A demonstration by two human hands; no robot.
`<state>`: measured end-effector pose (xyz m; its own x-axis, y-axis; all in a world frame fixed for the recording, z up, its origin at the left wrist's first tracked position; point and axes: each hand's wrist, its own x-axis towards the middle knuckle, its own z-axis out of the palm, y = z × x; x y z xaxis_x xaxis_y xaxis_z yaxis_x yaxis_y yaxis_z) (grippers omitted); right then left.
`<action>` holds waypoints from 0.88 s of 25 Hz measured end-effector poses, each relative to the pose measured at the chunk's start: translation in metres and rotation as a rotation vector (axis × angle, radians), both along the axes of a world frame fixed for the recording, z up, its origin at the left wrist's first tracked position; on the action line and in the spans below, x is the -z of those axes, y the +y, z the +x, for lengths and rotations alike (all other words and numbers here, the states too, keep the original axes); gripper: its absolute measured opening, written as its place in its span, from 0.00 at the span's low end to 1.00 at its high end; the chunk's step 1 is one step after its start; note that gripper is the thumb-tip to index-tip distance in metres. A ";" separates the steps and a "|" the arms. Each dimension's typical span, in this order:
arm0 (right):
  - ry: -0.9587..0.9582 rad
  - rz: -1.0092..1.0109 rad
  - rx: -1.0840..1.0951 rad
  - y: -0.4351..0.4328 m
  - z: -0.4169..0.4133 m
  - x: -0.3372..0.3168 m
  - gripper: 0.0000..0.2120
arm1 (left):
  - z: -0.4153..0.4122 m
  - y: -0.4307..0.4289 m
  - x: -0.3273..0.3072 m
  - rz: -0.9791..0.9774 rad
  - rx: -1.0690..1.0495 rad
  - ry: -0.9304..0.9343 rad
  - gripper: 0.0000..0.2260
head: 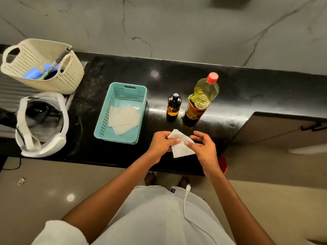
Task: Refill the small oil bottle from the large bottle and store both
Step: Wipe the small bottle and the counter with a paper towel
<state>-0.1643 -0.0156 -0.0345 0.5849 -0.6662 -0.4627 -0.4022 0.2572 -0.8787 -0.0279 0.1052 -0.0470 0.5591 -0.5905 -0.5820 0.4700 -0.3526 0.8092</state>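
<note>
A small dark glass oil bottle (173, 106) with a black cap stands upright on the black counter (230, 96). Right beside it stands the large clear bottle (201, 99) of yellow oil, red cap on. Both hands are in front of the bottles, above the counter's near edge, with a white paper napkin (181, 147) between them. My left hand (161, 144) pinches the napkin's left side. My right hand (203, 149) pinches its right side between thumb and fingers.
A teal plastic basket (141, 106) with several napkins lies left of the bottles. A cream woven basket (70, 75) with blue items and a white headset (62, 121) sit at the far left. A cabinet door (283, 131) is at the right.
</note>
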 end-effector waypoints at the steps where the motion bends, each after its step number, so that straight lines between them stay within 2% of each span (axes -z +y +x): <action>1: 0.051 0.003 -0.039 -0.003 -0.005 0.005 0.28 | -0.003 -0.005 0.003 0.019 0.047 -0.047 0.10; 2: 0.073 -0.002 -0.067 -0.006 -0.009 0.010 0.27 | -0.006 -0.009 0.006 0.030 0.082 -0.090 0.09; 5: 0.039 -0.045 -0.064 -0.013 -0.013 0.019 0.16 | -0.008 -0.016 0.010 0.048 0.156 -0.158 0.09; 7: 0.032 0.011 -0.063 -0.021 -0.010 0.019 0.19 | -0.005 -0.017 0.011 0.043 0.166 -0.124 0.12; 10: 0.059 0.236 -0.079 -0.034 0.000 0.017 0.25 | 0.001 -0.016 0.009 0.036 0.114 -0.057 0.16; 12: 0.074 0.305 -0.091 -0.041 0.006 0.017 0.23 | 0.008 -0.017 0.009 0.062 0.084 -0.071 0.14; 15: 0.056 0.272 -0.082 -0.047 0.014 0.018 0.12 | 0.017 -0.019 0.010 0.109 0.065 -0.146 0.05; 17: 0.034 0.262 -0.068 -0.049 0.018 0.016 0.09 | 0.022 -0.020 0.011 0.128 0.030 -0.150 0.07; 22: 0.020 0.165 -0.203 -0.057 0.023 0.013 0.15 | 0.031 -0.018 0.012 0.127 -0.053 -0.140 0.09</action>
<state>-0.1408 -0.0727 -0.0471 0.6887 -0.4502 -0.5683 -0.4772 0.3087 -0.8228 0.0032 0.0871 -0.0587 0.6682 -0.4845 -0.5646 0.3770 -0.4338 0.8183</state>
